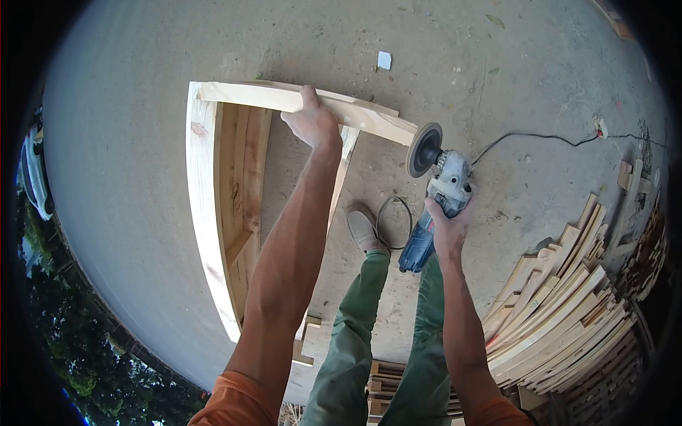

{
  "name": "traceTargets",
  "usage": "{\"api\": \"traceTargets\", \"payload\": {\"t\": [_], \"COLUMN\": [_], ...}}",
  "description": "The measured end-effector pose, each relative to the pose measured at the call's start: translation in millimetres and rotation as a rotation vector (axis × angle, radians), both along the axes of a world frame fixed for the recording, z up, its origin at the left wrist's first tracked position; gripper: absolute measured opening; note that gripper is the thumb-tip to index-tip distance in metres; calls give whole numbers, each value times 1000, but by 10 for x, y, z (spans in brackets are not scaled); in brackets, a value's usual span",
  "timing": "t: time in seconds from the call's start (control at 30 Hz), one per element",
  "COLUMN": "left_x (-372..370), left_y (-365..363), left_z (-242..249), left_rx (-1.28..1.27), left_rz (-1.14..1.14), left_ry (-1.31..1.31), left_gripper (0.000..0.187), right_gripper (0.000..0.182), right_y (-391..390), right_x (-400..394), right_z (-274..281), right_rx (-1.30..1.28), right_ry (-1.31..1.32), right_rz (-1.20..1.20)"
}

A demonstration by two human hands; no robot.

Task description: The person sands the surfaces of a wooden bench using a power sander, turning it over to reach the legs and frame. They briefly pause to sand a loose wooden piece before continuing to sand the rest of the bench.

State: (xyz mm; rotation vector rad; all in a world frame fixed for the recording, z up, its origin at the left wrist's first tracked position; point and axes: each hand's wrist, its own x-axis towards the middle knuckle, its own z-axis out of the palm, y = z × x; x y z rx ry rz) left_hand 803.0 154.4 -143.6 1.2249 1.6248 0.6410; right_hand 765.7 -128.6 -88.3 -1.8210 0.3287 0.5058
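My left hand (312, 121) is closed around the top rail of a pale wooden frame (203, 206), which stands on the concrete to my left. Gripped in my right hand (450, 224) is a blue and grey angle grinder (420, 241), its body slanting up toward the frame. The round sanding disc (425, 150) on its head is right at the free right end of the rail. Inside the frame, planks and a cross slat (236, 246) show. Part of the frame's lower side is hidden behind my left forearm.
The grinder's black cord (529, 133) runs right across the concrete floor (320, 42) to a connection (600, 128). A cable loop lies by my shoe (364, 228). Stacked wooden strips (561, 312) fill the lower right. A small white piece (384, 60) lies beyond the frame.
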Motion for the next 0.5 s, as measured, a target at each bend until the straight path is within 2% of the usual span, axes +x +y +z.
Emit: {"api": "traceTargets", "payload": {"t": [0.17,0.27,0.33,0.4,0.47,0.5], "left_x": [25,6,20,3,24,24], "left_y": [-25,-44,-3,-17,-24,-29], "left_z": [10,-13,16,35,48,53], "left_rx": [-2,-8,-1,8,18,20], "left_rz": [41,36,16,9,26,23], "left_ry": [-20,-37,-51,19,-13,-27], "left_gripper": [62,62,62,62,63,63], "right_gripper": [81,79,88,86,70,68], "right_y": [22,54,14,-28,-27,1], "right_x": [-11,-6,-21,-28,84,116], "right_z": [281,207,5,37,158,255], "right_rx": [-30,19,-85,-88,-53,-78], "right_ry": [223,110,-67,23,94,119], "right_rz": [-52,-21,99,50,42,43]}}
